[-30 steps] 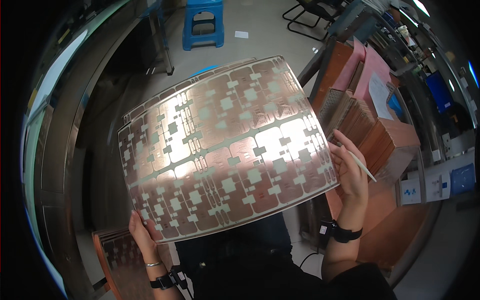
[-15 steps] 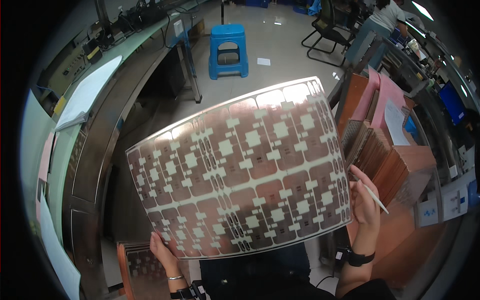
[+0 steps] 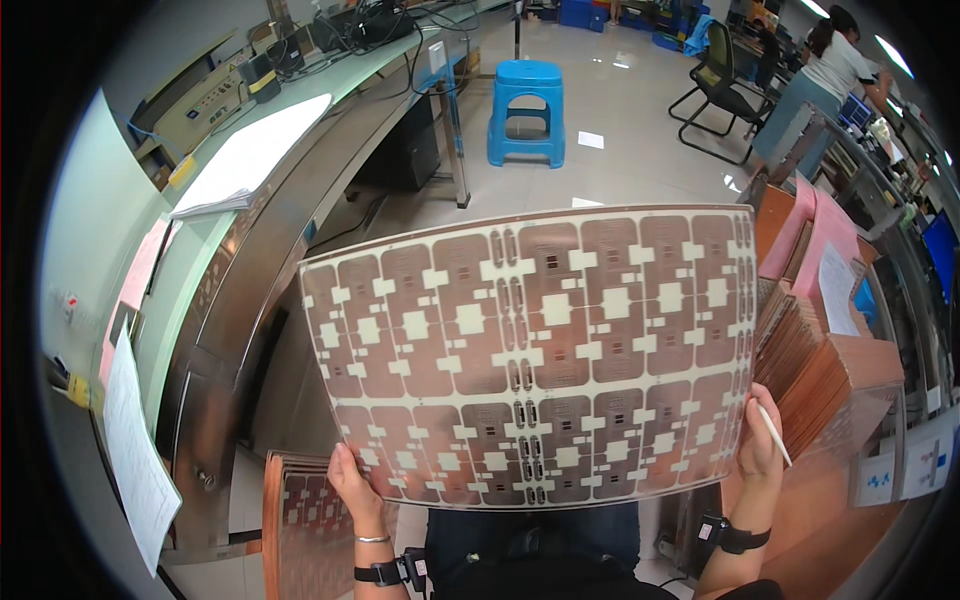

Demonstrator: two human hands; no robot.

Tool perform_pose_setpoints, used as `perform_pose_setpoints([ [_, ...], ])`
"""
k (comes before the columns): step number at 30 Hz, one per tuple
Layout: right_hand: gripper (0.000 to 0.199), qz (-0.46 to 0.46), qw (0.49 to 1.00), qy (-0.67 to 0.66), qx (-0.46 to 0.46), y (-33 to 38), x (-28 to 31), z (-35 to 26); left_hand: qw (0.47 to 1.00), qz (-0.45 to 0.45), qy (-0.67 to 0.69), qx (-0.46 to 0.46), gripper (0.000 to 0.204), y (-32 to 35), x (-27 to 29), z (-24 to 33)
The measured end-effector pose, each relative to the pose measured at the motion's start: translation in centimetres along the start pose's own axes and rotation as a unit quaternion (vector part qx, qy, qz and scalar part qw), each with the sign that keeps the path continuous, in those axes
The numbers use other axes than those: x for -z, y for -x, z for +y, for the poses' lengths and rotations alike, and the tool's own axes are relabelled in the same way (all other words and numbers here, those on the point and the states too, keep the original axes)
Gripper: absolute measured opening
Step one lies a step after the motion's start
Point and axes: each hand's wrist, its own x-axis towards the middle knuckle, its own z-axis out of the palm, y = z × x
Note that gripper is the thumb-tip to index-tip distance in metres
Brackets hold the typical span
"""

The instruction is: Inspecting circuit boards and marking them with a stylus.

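Floor [image 3: 645, 120], pale and glossy, spreads across the far middle of the room. A long bench [image 3: 176, 300] with a greenish top curves along the left, white paper [image 3: 255, 150] lying on it. On the right, brown boards [image 3: 800, 370] stand in a packed row beside pink sheets [image 3: 832, 235]. Beyond them a person [image 3: 825, 80] leans toward another work area, near a dark chair [image 3: 738, 97]. A blue stool [image 3: 528, 80] stands farther out on the floor, just right of the bench's end.

The copper-coloured panel [image 3: 568, 310], patterned with pale shapes, is held up in front of the person's lap, its face toward the camera. The left hand [image 3: 356, 490] is closed on its lower left edge, thumb on the front, the other fingers mostly hidden behind. The right hand [image 3: 762, 445] is curled at the lower right edge, gripping it, with a slim white stick [image 3: 774, 434] held among the fingers.

The panel's top edge faces the stretch of floor before the stool. Its right edge overlaps the boards in this view; whether they touch cannot be told. Below its lower left corner stand upright panels [image 3: 312, 520], just beside the left hand.
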Motion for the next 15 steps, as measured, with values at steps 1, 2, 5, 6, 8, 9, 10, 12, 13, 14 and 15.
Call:
perform_pose_setpoints([
  [1,0.033,0.004,0.999,-0.034,0.002,0.2,-0.5,0.0,1.0,-0.003,0.012,0.003,0.03,-0.2,-0.9,0.9],
  [2,0.036,0.01,0.998,-0.068,0.003,0.4,-0.7,-0.1,1.0,-0.007,0.024,0.007,0.032,-0.3,-1.2,1.2],
  [5,0.042,-0.003,0.999,-0.04,0.02,0.4,-0.3,0.3,0.987,-0.139,0.06,0.059,0.044,-2.2,0.5,2.5],
  [6,0.042,-0.003,0.999,-0.04,0.018,0.0,-0.3,0.4,0.972,-0.195,0.085,0.103,0.049,-3.1,0.4,3.9],
  [8,0.042,0.022,0.998,-0.051,-0.007,0.0,0.5,1.8,0.907,-0.347,0.192,0.138,0.06,-5.4,0.7,6.7],
  [9,0.041,0.024,0.994,-0.109,-0.008,-0.2,-0.2,2.3,0.91,-0.296,0.25,0.146,0.06,-5.4,-0.5,8.2],
  [10,0.04,0.025,0.986,-0.166,-0.007,-0.4,-0.5,2.8,0.908,-0.241,0.306,0.153,0.062,-5.2,-1.8,9.0],
  [12,0.037,0.035,0.948,-0.308,-0.074,0.0,0.5,5.5,0.845,-0.214,0.462,0.162,0.061,-3.5,-5.0,9.7],
  [13,0.037,0.019,0.932,-0.35,-0.088,0.5,-1.4,4.9,0.756,-0.363,0.527,0.136,0.055,-3.2,-5.6,7.7],
  [14,0.038,0.0,0.914,-0.391,-0.103,0.8,-3.9,4.5,0.8,-0.349,0.46,0.163,0.055,-0.2,-8.8,8.6],
  [15,0.038,-0.004,0.915,-0.39,-0.101,1.3,-5.6,5.1,0.774,-0.428,0.43,0.183,0.056,1.8,-10.8,7.5],
])
